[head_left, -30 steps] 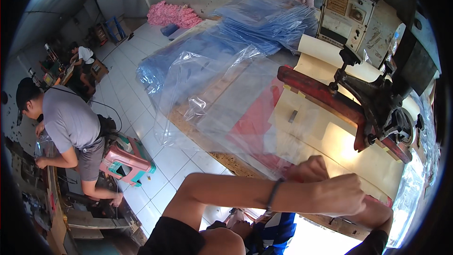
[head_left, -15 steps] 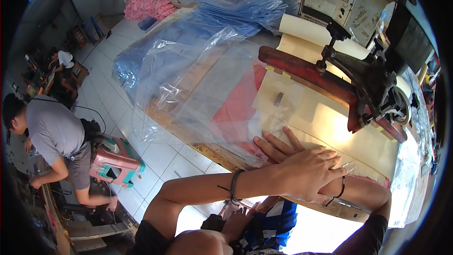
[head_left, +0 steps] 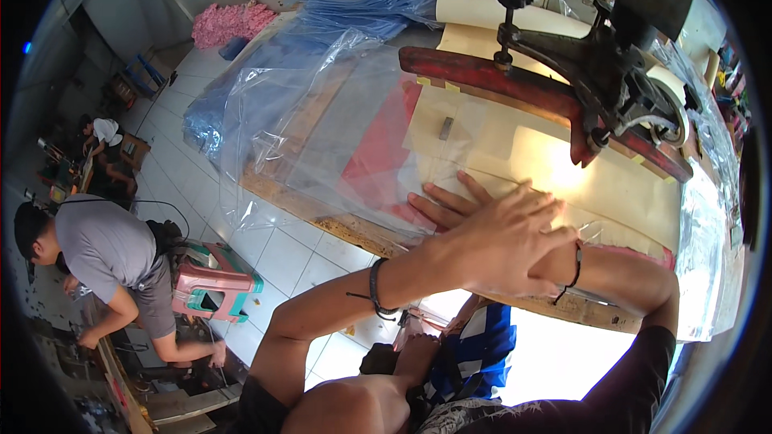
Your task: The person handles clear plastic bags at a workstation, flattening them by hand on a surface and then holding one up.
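My arms are crossed over a work table covered with cream sheeting [head_left: 482, 124]. My left hand [head_left: 515, 233] lies across the back of my right hand and wrist, its fingers spread. Beneath it, my right hand [head_left: 449, 202] reaches left with its fingers apart, flat on the sheeting at the edge of a clear plastic sheet [head_left: 322, 141]; its palm is hidden. A red triangular piece [head_left: 374, 153] shows through the plastic. A small metal piece [head_left: 445, 128] lies beyond my fingertips. Neither hand grips anything visible.
A press with a red bar frame [head_left: 498, 84] stands over the table's far right. Stacked bluish plastic sheets [head_left: 362, 0] lie at the back. A person in a grey shirt [head_left: 108, 233] bends beside a pink and green stool [head_left: 213, 281] at left; another person [head_left: 104, 137] sits farther off.
The whole view has shifted, so the table and press appear farther up and left. My left hand has slid slightly forward with its fingers spreading; my right hand stays in place on the sheeting.
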`<state>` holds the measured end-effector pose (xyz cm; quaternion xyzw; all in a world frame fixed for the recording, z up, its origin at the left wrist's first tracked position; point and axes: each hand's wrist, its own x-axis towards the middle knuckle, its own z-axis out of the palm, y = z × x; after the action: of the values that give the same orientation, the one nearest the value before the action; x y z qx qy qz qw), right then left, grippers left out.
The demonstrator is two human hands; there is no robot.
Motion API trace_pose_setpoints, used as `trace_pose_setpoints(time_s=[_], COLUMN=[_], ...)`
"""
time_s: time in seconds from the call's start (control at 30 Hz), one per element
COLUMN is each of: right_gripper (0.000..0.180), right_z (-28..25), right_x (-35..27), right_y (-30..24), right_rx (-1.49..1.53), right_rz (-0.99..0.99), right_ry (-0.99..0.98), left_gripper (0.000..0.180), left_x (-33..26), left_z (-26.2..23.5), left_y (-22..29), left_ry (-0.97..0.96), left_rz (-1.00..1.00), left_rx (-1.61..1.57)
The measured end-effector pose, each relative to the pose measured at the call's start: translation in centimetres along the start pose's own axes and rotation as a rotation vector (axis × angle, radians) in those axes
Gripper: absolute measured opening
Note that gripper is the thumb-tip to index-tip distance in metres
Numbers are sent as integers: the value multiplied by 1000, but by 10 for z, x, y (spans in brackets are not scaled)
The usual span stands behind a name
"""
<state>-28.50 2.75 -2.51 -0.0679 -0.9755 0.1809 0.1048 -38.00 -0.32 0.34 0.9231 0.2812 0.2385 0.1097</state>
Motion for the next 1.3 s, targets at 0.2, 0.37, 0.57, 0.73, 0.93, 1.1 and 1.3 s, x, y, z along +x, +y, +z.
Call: trace_pose_setpoints(time_s=[0.2,0.37,0.57,0.73,0.93,1.1,1.3], right_gripper=[31,22,28,29,28,28,27], right_z=[-19,-11,-8,-15,-12,-14,-16], right_x=[-1,-3,-4,-6,-8,-6,-7], right_y=[-14,-12,-10,-10,-7,-8,-8], right_rx=[126,-54,-49,-31,-21,-16,-9], right_rz=[24,-41,-48,-44,-67,-70,-69], right_ry=[2,194,192,186,193,193,191], left_gripper=[40,35,35,33,34,33,32], left_x=[-21,-42,-54,-55,-58,-58,-59], left_z=[-68,-73,-68,-60,-61,-56,-60], left_y=[-38,-76,-84,-86,-88,-91,-89], left_ry=[10,68,129,207,181,344,238], left_rz=[-453,-649,-614,-556,-590,-453,-528], left_rx=[296,403,267,285,202,258,233])
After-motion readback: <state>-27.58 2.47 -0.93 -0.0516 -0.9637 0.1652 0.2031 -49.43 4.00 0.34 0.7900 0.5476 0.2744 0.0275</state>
